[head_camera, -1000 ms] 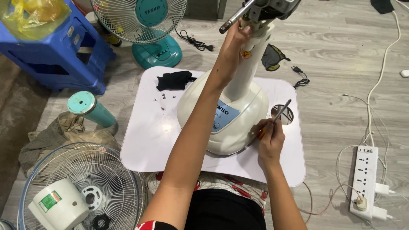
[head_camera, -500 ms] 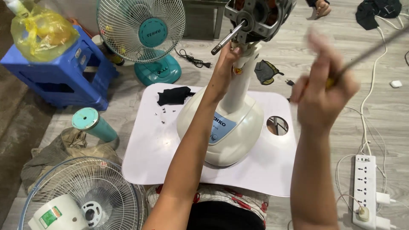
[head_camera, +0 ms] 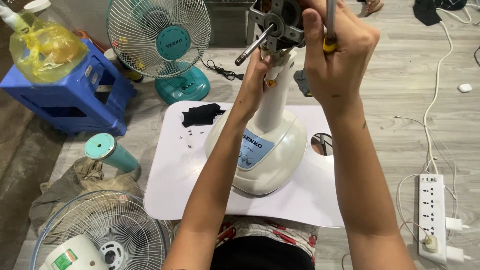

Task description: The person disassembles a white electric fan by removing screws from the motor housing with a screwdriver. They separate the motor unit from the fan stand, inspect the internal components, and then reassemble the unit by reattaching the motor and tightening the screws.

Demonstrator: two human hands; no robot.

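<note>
While my left hand [head_camera: 257, 67] wraps the top of the white fan stand [head_camera: 265, 145] just under the bare motor [head_camera: 277, 20], my right hand [head_camera: 337, 55] is closed in a tight grip on a yellow-handled screwdriver [head_camera: 329, 27] held against the motor's right side. The motor's shaft [head_camera: 254, 46] juts left of the stand. The stand sits mid-counter [head_camera: 200, 165]; left of it lie small screws [head_camera: 189, 135] and a black cloth [head_camera: 201, 114]. A teal fan [head_camera: 160, 45] stands behind the stand, on the floor.
</note>
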